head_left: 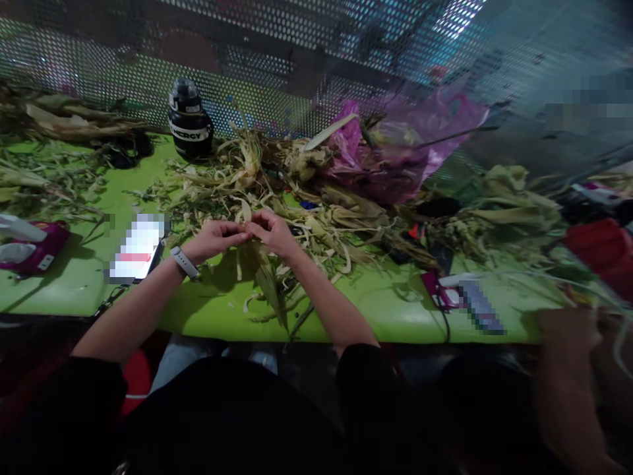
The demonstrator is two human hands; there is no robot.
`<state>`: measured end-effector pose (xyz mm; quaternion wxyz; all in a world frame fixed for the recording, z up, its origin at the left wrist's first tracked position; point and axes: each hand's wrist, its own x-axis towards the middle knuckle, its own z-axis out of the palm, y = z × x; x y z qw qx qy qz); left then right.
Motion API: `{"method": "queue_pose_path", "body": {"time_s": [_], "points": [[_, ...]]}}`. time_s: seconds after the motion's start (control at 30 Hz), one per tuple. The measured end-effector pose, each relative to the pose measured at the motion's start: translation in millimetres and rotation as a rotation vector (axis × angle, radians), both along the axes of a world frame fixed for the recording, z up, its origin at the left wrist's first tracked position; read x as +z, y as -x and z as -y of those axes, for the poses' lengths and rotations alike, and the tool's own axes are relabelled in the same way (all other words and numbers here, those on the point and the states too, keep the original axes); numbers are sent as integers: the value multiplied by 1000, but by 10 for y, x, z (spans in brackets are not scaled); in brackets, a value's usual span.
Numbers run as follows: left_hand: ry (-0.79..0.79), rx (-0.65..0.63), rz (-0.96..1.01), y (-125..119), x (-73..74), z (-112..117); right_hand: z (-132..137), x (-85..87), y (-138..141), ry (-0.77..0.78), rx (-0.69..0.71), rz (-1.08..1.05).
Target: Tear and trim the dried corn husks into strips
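Over the green tabletop (198, 303), my left hand (217, 237) and my right hand (271, 232) meet with the fingers pinched together. Between the fingertips is a pale strip of corn husk (244, 210), its upper end sticking up above them. Just below, a longer greenish husk leaf (270, 287) hangs or lies toward the table edge; whether I hold it too, I cannot tell. A heap of torn, dried husks (198, 188) spreads around and behind both hands. A pale band (184, 262) circles my left wrist.
A black bottle (190, 125) stands behind the husks, and a pink plastic bag (395, 152) sits back right. A lit phone (136, 247) lies left of my left arm. Tissue packs (42, 247) are farther left. At right are another phone (481, 307) and another person's arm (566, 369).
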<state>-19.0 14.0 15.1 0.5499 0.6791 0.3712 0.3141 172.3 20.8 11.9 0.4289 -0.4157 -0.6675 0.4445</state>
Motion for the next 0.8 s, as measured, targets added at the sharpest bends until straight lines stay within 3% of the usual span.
{"method": "queue_pose_path", "body": {"time_s": [0.23,0.47,0.67,0.8], "points": [[78,-110,39,-13,5,6,38,41,57,-81,-23,-18],[213,140,291,-26,-2,1,3,172,-168,112,11,82],[211,117,122,-22,11,23,-23,156,-183,-66,-90,152],[178,88,134,-2,4,30,-86,90,-176,-79,-170,101]]}}
